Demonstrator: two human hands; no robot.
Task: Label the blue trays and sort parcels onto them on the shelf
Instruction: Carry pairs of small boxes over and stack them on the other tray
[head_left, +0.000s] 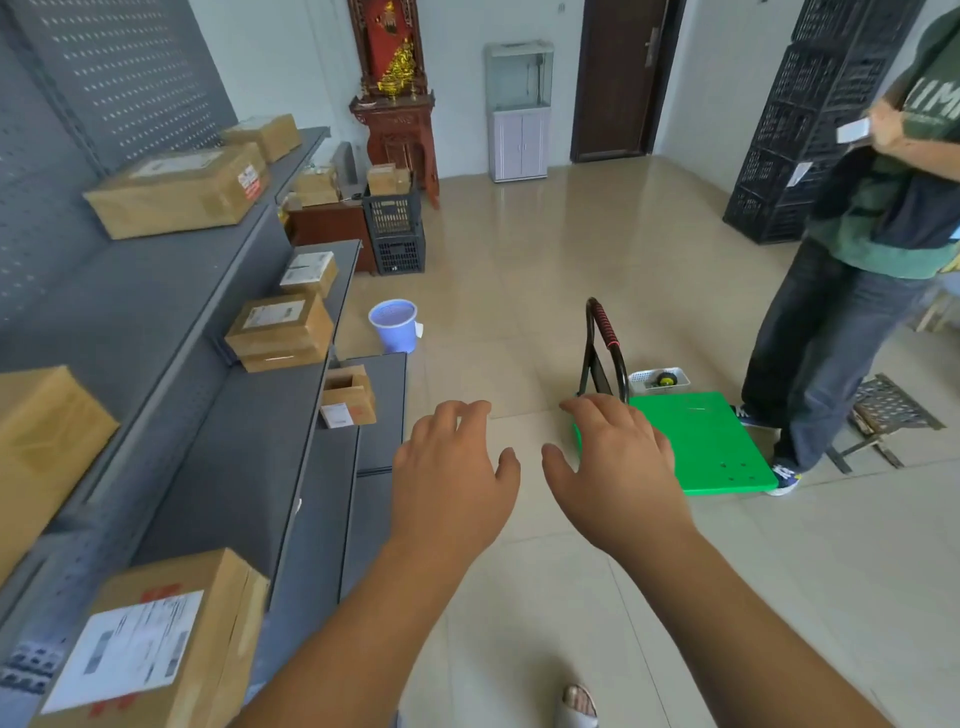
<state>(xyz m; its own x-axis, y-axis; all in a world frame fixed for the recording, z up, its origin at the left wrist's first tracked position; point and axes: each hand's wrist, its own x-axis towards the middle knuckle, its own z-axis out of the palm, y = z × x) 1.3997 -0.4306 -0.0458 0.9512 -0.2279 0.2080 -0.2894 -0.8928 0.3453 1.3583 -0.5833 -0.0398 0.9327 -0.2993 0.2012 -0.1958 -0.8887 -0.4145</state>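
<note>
My left hand (452, 467) and my right hand (618, 457) are stretched out in front of me over the floor, palms down, fingers relaxed, holding nothing. The grey metal shelf (171, 332) runs along the left. Cardboard parcels lie on its levels: a large one (182, 189) high up, a stack of two (280, 332) in the middle, a small one (348, 397) lower down, and a labelled one (156, 644) nearest me. No blue tray is in view.
A green platform trolley (701, 447) with a black handle stands on the tiled floor just beyond my right hand. A person (872, 234) stands at the right holding a white slip. A blue bucket (393, 325), black crates (395, 228) and a tall crate stack (810, 119) stand further off.
</note>
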